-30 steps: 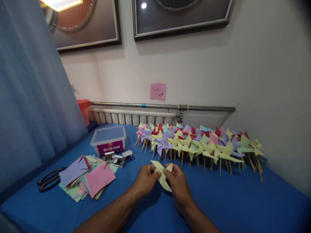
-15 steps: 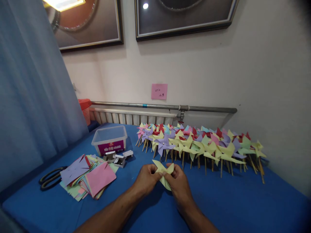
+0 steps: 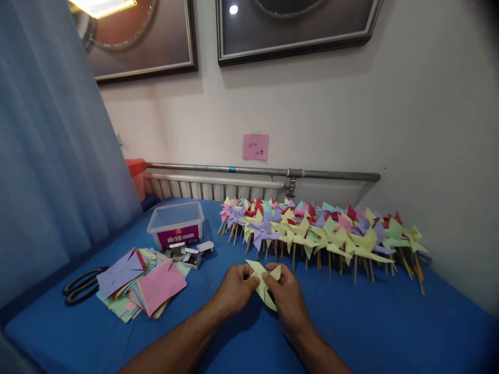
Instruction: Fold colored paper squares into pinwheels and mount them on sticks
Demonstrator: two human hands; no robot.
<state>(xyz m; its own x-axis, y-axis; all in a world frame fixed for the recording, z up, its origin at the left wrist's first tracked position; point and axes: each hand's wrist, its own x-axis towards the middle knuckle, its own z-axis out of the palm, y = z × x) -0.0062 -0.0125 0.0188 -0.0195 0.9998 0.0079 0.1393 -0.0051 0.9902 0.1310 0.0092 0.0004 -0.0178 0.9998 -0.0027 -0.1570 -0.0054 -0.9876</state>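
Since half a second ago the yellow paper pinwheel (image 3: 264, 283) has sunk a little lower between my hands. My left hand (image 3: 235, 286) and right hand (image 3: 286, 291) both pinch it at its middle, fingers closed narrow on the paper, just above the blue table (image 3: 370, 322). The row of finished pinwheels (image 3: 319, 231) lies behind.

You sit in a room turned craft station: finished pinwheels (image 3: 319, 231) line the blue table (image 3: 370, 322), cut paper (image 3: 140, 283) left of them, framed pictures (image 3: 296, 26) above.
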